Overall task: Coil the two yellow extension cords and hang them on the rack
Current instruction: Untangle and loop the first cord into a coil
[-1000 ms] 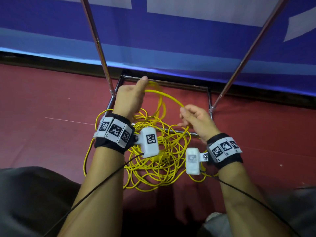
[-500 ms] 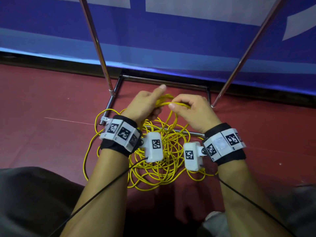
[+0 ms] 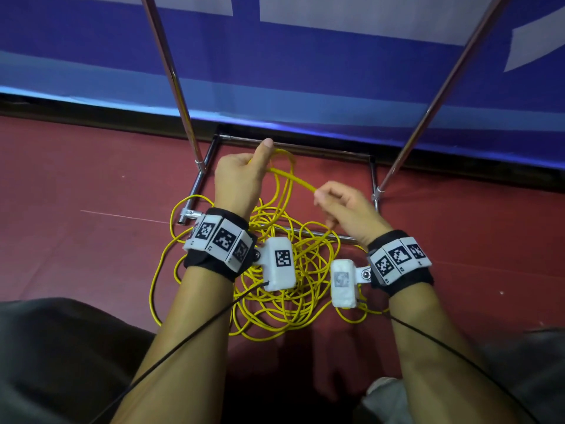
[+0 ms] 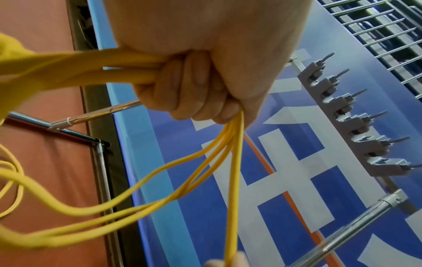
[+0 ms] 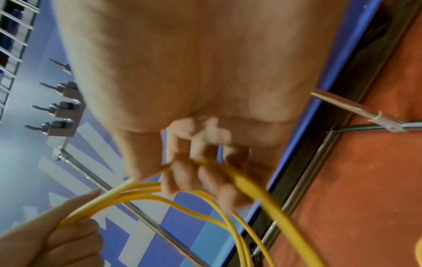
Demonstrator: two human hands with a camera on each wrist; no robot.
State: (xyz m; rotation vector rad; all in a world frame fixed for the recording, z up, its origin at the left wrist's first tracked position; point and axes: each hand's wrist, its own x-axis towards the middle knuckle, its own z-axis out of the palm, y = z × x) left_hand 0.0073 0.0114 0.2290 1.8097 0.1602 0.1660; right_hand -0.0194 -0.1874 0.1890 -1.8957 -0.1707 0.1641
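Yellow extension cord (image 3: pixel 287 179), thin and round, runs as several gathered loops through the left hand (image 3: pixel 241 179), whose fingers (image 4: pixel 194 86) are clenched around the bundle with the thumb stuck out above it. From that fist a single strand stretches across to the right hand (image 3: pixel 348 209), which grasps it between curled fingers (image 5: pixel 182 173) and thumb; the right wrist view is blurred, so the exact finger placing is unclear. In the left wrist view the held loops fan out below the fist and hang toward the floor.

Under both wrists the rest of the yellow cord (image 3: pixel 275 289) lies in a loose tangle on the dark red floor (image 3: pixel 76 240), spreading over and around the front bar of the chrome tubular rack base (image 3: pixel 318 233). Whether this heap is one cord or two cannot be told. Some loops cross that bar, so the metal frame lies in among the strands.

Two slanted chrome poles (image 3: pixel 171 78) rise from the base, one on each side of the hands. Higher up, the left wrist view shows a grey bar of metal hooks (image 4: pixel 347 115) on the rack, well apart from the cord. Behind stands a blue and white banner wall (image 3: pixel 305 71). Each wrist carries a black band with white marker blocks (image 3: pixel 220 237), and thin black cables (image 3: pixel 183 347) trail along the forearms.
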